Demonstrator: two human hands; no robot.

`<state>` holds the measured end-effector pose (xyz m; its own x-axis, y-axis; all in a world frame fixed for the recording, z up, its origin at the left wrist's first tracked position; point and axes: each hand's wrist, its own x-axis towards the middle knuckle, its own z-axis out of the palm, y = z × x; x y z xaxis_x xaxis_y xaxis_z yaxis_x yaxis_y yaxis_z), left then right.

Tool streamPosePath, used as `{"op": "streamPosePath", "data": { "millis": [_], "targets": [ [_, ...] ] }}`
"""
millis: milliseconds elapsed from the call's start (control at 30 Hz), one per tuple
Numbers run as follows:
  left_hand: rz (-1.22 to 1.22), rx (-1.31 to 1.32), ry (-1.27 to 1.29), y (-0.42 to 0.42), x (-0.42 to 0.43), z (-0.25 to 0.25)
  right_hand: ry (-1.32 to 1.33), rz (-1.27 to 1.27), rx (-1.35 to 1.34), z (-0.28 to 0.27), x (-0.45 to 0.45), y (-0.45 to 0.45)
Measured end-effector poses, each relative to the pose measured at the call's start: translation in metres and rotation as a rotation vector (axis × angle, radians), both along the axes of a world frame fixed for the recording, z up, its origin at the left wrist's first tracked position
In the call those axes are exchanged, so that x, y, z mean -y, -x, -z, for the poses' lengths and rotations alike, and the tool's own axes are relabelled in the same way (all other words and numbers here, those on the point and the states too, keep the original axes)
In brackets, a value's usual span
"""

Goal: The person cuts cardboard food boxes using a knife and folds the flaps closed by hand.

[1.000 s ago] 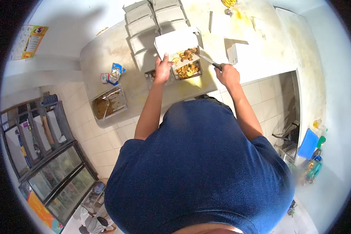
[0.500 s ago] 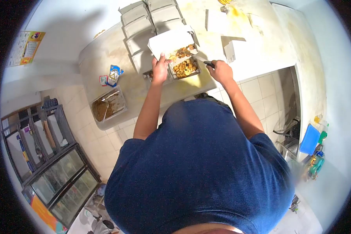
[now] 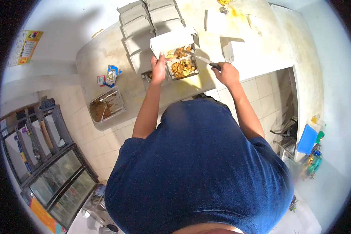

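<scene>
A white cardboard box [image 3: 197,74] stands with its lid [image 3: 171,40] raised, holding browned, yellowish pieces of food [image 3: 183,68]. More browned pieces [image 3: 179,52] lie at the lid's base. My left hand [image 3: 158,70] is closed on the left side of the box, thumb up by the lid. My right hand [image 3: 227,74] grips the black handle of a knife [image 3: 204,59], and its pale blade points left toward the food. Another small box with dark food [image 3: 147,75] is partly hidden behind my left hand.
Several open white boxes [image 3: 136,24] stand in rows at the back of the table [image 3: 101,50]. Left are blue and red packets [image 3: 112,76] and a metal tray [image 3: 118,110] with brown sauce and a utensil. A white box piece [image 3: 229,52] stands right. A blue board [image 3: 307,139] is far right.
My right hand and the knife have shifted a little to the right, away from the box. My left hand stays at the box's left side.
</scene>
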<state>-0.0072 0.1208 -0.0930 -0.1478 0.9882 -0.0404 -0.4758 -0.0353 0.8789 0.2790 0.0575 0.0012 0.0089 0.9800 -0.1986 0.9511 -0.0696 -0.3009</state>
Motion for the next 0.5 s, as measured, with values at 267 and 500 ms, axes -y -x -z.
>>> {"op": "streamPosePath", "data": {
  "millis": [267,500],
  "targets": [
    [-0.019,-0.032,-0.017,-0.005,0.0,0.01,0.183,0.092,0.059,-0.006,-0.014,0.016],
    [0.002,0.061,-0.048,-0.003,-0.001,0.012,0.192,0.036,0.05,0.005,-0.017,0.024]
  ]
}}
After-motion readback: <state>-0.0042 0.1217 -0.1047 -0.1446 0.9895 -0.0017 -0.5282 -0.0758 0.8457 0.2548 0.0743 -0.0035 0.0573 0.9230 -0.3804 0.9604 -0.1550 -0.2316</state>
